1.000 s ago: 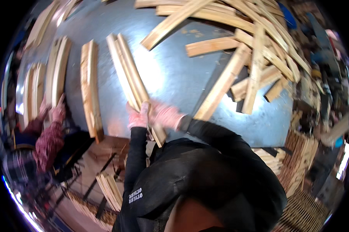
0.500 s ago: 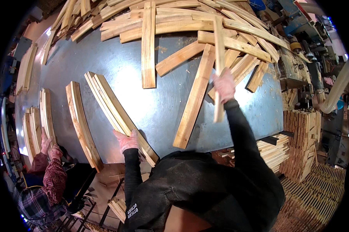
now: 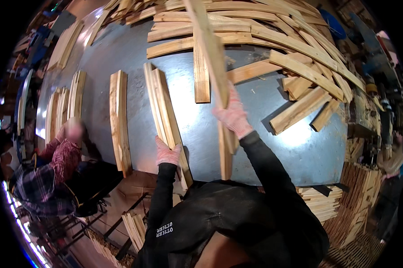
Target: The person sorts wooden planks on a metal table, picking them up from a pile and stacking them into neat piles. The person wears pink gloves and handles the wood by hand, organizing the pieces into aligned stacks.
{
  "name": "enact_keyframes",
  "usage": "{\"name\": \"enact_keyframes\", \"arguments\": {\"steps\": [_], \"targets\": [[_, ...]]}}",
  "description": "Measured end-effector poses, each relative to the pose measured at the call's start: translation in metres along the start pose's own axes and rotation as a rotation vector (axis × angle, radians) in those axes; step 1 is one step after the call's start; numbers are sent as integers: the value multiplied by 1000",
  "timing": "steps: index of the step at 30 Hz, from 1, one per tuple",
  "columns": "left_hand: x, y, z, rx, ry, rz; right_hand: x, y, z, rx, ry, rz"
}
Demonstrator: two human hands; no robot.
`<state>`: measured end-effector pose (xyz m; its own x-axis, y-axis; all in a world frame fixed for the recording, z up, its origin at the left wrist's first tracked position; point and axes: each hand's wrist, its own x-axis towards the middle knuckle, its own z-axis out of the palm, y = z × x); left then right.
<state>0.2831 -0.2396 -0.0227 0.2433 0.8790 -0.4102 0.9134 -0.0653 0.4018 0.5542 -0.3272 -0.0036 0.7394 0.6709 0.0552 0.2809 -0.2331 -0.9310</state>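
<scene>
My right hand (image 3: 233, 115), in a pink-and-white glove, is closed around a long wooden slat (image 3: 209, 51). That slat is lifted and tilted, slightly blurred, its far end at the top of the view. Beneath this hand another slat (image 3: 226, 163) lies on the metal table, partly hidden by hand and held slat. My left hand (image 3: 168, 152), gloved alike, grips the near part of a small bundle of slats (image 3: 164, 107) lying side by side on the table. A single slat (image 3: 201, 82) lies lengthwise just beyond my right hand, partly covered by the lifted one.
Loose slats (image 3: 228, 27) pile up along the far side and far right of the metal table (image 3: 255, 165). To the left lie another bundle (image 3: 119, 120) and a co-worker's hands (image 3: 75, 130) beside stacked slats (image 3: 77, 94). Stacked wood (image 3: 362, 196) stands at the lower right.
My right hand has carried its slat leftward, toward the bundle. My left hand stays on the bundle. The whole view has shifted, so the table's contents appear farther right.
</scene>
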Motion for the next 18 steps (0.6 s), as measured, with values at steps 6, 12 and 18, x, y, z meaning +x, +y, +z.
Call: {"name": "enact_keyframes", "arguments": {"steps": [6,12,18], "targets": [[-3,-31,-17,-236,-69,45,1,-9,149,-163,-354,76],[-21,-27,10,-41,118,245,-27,-52,118,-243,-777,294],[-30,9,1,114,155,72,89,-14,37,-729,-646,-448]]}}
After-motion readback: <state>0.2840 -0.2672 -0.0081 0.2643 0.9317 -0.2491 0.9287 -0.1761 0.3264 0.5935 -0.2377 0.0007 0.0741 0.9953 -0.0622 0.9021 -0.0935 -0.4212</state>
